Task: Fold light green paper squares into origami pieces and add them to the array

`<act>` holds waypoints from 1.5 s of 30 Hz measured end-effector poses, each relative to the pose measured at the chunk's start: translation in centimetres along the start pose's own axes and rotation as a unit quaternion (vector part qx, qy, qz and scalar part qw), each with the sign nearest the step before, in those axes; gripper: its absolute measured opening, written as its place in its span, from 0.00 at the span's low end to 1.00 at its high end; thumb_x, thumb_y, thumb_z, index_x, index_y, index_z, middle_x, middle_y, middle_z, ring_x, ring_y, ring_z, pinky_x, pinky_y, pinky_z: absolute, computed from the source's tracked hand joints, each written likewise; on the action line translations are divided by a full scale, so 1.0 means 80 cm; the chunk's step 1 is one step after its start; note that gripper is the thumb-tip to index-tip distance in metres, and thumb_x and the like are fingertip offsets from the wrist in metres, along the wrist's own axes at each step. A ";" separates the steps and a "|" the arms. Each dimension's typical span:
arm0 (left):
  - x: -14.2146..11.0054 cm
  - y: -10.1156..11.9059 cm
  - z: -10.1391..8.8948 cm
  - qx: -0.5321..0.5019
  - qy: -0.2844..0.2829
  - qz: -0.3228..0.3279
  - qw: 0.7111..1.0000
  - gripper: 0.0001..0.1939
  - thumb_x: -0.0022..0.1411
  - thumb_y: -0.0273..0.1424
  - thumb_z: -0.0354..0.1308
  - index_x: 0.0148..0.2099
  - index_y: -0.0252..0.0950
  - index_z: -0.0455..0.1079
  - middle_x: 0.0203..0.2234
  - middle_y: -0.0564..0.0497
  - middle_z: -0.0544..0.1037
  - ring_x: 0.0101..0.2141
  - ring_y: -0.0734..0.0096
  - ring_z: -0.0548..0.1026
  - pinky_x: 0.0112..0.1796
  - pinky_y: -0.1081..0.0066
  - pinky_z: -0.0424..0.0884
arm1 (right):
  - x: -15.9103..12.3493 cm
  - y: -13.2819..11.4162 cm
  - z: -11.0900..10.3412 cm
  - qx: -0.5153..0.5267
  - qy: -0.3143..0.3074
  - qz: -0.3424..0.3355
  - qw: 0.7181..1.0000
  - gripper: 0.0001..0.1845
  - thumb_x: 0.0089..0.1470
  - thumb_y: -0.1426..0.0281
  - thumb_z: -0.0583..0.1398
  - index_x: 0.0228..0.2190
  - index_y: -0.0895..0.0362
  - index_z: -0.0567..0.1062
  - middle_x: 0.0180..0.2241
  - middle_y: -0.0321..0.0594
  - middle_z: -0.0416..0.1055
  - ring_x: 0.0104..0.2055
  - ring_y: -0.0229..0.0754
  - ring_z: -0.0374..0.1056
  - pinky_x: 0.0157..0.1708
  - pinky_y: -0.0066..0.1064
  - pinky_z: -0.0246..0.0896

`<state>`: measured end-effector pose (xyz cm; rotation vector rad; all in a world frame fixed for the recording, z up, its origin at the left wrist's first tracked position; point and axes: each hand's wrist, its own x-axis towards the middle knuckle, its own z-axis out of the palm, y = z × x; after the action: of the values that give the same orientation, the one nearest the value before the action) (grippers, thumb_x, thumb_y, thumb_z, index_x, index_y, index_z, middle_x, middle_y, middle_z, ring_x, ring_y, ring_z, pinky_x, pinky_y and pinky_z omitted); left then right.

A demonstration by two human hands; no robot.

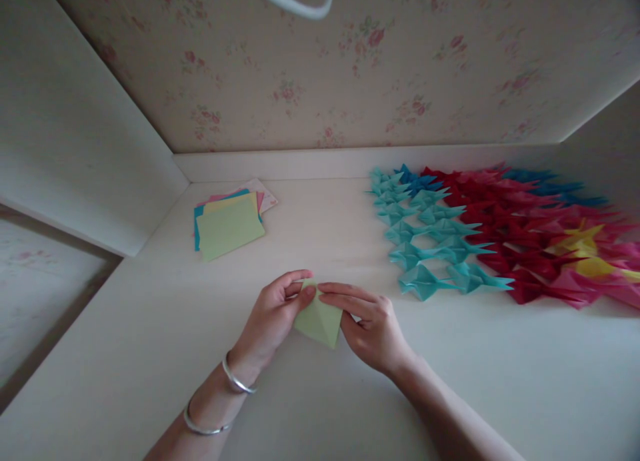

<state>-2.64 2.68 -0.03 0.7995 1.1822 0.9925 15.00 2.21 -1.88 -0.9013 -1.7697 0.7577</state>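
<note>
White desk (310, 414), cranes (493, 231), paper stack (231, 226), green sheet (321, 322)

Left fingers (303, 297) pinch while right fingers (350, 290) stretch toward them.

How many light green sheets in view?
2. A folded sheet is held in the left hand and right hand; a flat sheet tops the paper stack, farther back to the left. More may be hidden beneath it.

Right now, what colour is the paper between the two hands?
The paper is pale green, seen in the head view, the only one.
</note>
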 end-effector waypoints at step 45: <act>-0.011 0.015 -0.010 0.080 -0.028 0.121 0.989 0.17 0.56 0.33 0.69 0.49 0.38 0.79 0.35 0.49 0.80 0.30 0.71 0.74 0.32 0.74 0.76 | 0.007 0.004 -0.009 0.307 0.067 0.202 0.928 0.12 0.53 0.71 0.65 0.40 0.48 0.82 0.57 0.44 0.71 0.54 0.50 0.70 0.47 0.39 0.71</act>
<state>-3.71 2.30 1.26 1.1121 1.1448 1.0753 15.59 2.87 -1.63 -0.8568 -1.1176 1.3847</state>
